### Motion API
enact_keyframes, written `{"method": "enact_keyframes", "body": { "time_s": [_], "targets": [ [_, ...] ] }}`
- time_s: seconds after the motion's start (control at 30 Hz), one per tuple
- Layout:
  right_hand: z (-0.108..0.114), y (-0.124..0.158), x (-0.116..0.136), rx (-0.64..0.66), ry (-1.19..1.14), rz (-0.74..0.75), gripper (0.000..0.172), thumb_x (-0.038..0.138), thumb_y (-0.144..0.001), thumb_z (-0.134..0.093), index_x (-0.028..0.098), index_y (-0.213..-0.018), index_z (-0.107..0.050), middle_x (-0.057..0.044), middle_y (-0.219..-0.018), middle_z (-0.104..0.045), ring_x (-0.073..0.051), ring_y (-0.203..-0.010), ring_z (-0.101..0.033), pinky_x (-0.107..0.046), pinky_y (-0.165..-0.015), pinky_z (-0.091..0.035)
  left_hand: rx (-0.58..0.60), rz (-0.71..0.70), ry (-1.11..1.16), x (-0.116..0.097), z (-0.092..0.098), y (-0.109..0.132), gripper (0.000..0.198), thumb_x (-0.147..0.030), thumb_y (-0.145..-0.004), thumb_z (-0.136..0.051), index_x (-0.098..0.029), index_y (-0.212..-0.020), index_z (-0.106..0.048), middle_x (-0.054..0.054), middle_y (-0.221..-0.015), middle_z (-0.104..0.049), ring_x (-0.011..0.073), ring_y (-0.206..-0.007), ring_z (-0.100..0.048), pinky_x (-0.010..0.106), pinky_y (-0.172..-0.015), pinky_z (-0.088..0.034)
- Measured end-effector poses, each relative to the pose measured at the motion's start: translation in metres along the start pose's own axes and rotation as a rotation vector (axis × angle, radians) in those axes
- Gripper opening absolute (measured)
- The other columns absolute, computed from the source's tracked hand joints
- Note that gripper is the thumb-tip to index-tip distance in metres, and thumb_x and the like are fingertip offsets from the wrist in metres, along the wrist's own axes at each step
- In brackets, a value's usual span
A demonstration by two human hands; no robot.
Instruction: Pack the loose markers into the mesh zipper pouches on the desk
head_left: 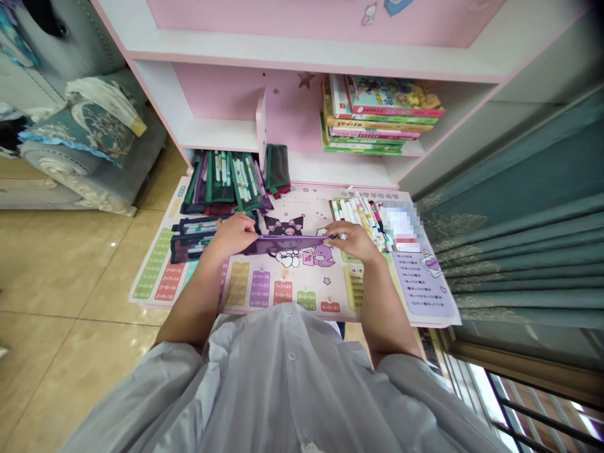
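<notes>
A purple mesh zipper pouch (pixel 292 245) is stretched level between my two hands, above the printed desk mat. Its left end is pinched in my left hand (pixel 236 234), and my right hand (pixel 352 239) grips the right end between thumb and fingers. Whether anything lies inside the pouch I cannot tell. Just right of my right hand lies a heap of white-barrelled markers (pixel 361 214). Dark blue mesh pouches (pixel 186 248) with markers in them lie beside and partly behind my left hand. Beyond them are stacked green and purple pouches (pixel 226 179), several filled with markers.
A phone-like device (pixel 406 248) with a blurred screen lies right of the markers. Stacked books (pixel 377 129) fill the shelf's right side. A dark green pouch (pixel 277 165) leans near the shelf divider (pixel 261 129). Curtains (pixel 519 233) hang at the right.
</notes>
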State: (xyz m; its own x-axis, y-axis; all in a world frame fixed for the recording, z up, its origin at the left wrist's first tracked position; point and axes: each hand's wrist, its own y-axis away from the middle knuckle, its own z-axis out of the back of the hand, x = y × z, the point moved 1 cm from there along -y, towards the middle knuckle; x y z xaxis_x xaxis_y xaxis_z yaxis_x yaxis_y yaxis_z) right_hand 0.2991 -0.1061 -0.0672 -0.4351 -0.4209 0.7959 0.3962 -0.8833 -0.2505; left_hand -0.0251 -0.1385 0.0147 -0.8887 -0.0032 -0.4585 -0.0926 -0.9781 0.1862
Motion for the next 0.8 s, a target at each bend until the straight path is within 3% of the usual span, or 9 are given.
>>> {"method": "enact_keyframes", "body": {
  "time_s": [0.23, 0.8],
  "targets": [
    [0.0, 0.0, -0.001, 0.0, -0.012, 0.012, 0.031, 0.056, -0.073, -0.075, 0.026, -0.075, -0.075, -0.007, -0.09, -0.074, -0.027, -0.092, -0.07, -0.044, -0.085, -0.057, -0.038, -0.03, 0.077, 0.019, -0.004, -0.005, 0.012, -0.023, -0.068, -0.062, -0.023, -0.057, -0.066, -0.001, -0.1, -0.075, 0.0267, -0.124, -0.056, 0.036, -0.104, -0.043],
    [0.002, 0.0, 0.001, 0.009, -0.001, 0.008, 0.029, 0.054, -0.074, -0.075, 0.025, -0.077, -0.075, -0.006, -0.09, -0.074, -0.025, -0.089, -0.07, -0.041, -0.083, -0.057, -0.055, 0.021, 0.131, 0.039, -0.004, -0.011, 0.01, -0.027, -0.065, -0.063, -0.023, -0.056, -0.067, -0.001, -0.111, -0.074, 0.0277, -0.122, -0.058, 0.035, -0.101, -0.044]
  ]
}}
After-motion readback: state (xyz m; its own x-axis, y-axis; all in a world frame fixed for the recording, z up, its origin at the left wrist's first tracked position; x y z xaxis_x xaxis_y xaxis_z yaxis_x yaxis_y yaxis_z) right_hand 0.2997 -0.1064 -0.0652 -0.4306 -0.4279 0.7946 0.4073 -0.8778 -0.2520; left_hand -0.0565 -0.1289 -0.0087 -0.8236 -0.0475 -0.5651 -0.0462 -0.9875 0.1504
